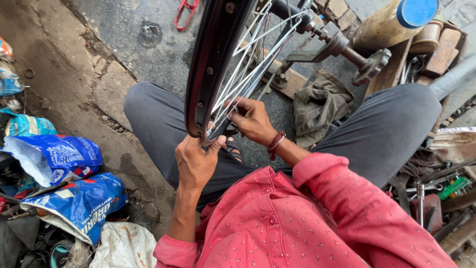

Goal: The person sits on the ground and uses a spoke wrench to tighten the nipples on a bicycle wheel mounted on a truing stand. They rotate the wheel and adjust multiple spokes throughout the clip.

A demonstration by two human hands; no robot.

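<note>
Fingers of the left hand point(196, 161) close on the black metal bicycle rim point(210, 64) at frame centre, keeping it upright over the lap. Right hand point(254, 120) pinches among thin silver spokes point(248, 64), probably at a nipple. Farther, upper right, lies a crumpled olive rag point(317, 106).

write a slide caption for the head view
Seated person's left hand grips a black bicycle wheel rim while the right hand works among its spokes.
</note>
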